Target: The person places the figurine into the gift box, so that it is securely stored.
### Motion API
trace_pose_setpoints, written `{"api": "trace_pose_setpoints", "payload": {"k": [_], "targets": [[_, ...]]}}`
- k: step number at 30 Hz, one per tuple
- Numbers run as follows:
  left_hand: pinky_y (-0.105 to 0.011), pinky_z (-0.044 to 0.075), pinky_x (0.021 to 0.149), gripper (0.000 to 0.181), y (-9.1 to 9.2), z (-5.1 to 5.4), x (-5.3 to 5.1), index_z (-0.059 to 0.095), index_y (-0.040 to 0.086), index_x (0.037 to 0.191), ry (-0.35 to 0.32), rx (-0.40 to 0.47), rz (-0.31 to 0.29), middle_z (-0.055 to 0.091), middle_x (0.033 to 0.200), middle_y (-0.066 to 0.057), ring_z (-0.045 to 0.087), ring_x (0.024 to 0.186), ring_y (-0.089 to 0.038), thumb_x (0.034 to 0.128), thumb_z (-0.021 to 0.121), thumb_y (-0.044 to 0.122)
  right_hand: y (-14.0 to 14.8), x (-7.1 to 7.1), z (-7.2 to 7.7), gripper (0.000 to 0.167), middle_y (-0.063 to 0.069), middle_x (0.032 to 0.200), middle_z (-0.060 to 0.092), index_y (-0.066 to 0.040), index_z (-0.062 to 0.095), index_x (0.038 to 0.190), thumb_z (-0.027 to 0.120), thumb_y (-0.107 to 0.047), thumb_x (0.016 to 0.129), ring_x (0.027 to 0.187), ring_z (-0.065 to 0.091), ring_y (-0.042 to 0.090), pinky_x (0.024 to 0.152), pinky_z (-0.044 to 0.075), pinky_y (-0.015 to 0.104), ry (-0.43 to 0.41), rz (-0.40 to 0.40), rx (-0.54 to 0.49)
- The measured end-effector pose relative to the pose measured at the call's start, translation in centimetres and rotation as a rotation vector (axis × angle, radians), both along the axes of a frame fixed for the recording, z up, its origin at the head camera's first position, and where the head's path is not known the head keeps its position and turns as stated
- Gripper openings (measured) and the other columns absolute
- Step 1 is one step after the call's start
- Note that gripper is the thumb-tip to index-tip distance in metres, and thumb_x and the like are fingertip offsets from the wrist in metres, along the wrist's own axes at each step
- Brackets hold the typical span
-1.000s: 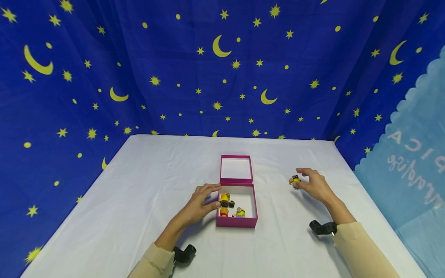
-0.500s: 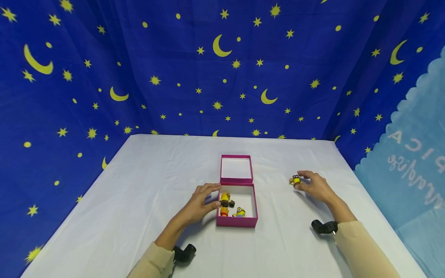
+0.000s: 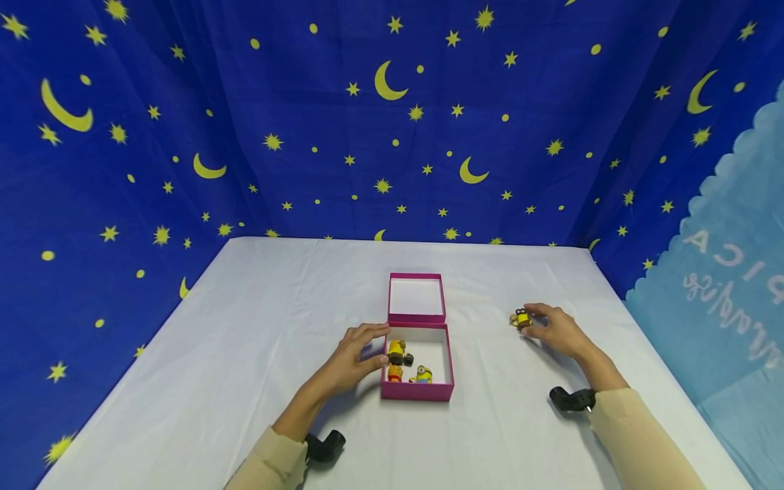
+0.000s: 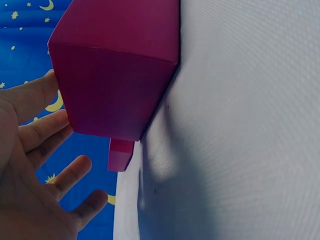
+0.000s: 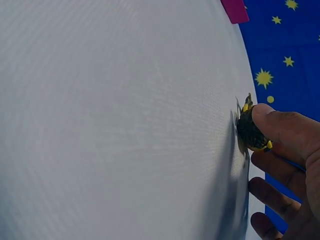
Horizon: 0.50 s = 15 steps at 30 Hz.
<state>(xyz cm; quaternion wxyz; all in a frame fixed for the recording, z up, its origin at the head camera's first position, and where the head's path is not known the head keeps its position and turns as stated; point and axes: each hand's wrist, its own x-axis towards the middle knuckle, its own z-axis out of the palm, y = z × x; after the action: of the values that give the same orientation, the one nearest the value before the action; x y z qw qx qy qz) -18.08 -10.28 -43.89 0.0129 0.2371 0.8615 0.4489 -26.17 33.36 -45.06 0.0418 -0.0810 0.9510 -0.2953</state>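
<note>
My left hand (image 3: 346, 363) touches the left rim of the pink box (image 3: 418, 391) with relaxed, spread fingers; in the left wrist view, fingertips of that hand (image 4: 30, 187) rest against the box side (image 4: 107, 92). Inside the box lie a yellow figure (image 3: 396, 348), a red-and-orange figure (image 3: 395, 373) and a one-eyed yellow figure (image 3: 425, 373). Off to the right, my right hand (image 3: 557, 331) pinches a small yellow-and-black figure (image 3: 523, 319). The right wrist view shows the thumb of this hand (image 5: 310, 180) over the dark side of the figure (image 5: 250, 131), close to the cloth.
Behind the box stands its pink-edged lid (image 3: 417, 318), white inside. A white cloth (image 3: 257, 327) covers the table. Blue star-and-moon fabric (image 3: 331, 122) hangs behind and at the left, with a light blue cloth (image 3: 729, 272) at the right.
My right hand has shifted slightly right and down, and its fingers have closed in around the small figure. The left hand and the box have stayed in place.
</note>
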Motion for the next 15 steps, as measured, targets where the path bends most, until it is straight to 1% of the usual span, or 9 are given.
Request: {"api": "trace_pose_setpoints", "payload": {"k": [9, 15], "targets": [[-0.052, 0.029, 0.102, 0.05, 0.0, -0.02, 0.05, 0.05, 0.013, 0.136, 0.001, -0.001, 0.001, 0.046, 0.142, 0.001, 0.037, 0.126, -0.024, 0.0886, 0.065, 0.02, 0.02, -0.16, -0.32, 0.059, 0.027, 0.132, 0.051, -0.004, 0.047, 0.136, 0.068, -0.028, 0.086, 0.125, 0.041, 0.048, 0.098, 0.029, 0.065, 0.005, -0.003, 0.015], [-0.054, 0.029, 0.103, 0.051, 0.0, 0.0, 0.07, 0.049, 0.011, 0.136, 0.0, 0.002, 0.002, 0.046, 0.143, 0.001, 0.037, 0.126, -0.024, 0.0887, 0.065, 0.021, 0.11, -0.14, -0.49, 0.058, 0.026, 0.132, 0.052, -0.005, 0.048, 0.135, 0.067, -0.027, 0.085, 0.125, 0.042, 0.048, 0.098, 0.029, 0.065, 0.006, -0.016, 0.006]]}}
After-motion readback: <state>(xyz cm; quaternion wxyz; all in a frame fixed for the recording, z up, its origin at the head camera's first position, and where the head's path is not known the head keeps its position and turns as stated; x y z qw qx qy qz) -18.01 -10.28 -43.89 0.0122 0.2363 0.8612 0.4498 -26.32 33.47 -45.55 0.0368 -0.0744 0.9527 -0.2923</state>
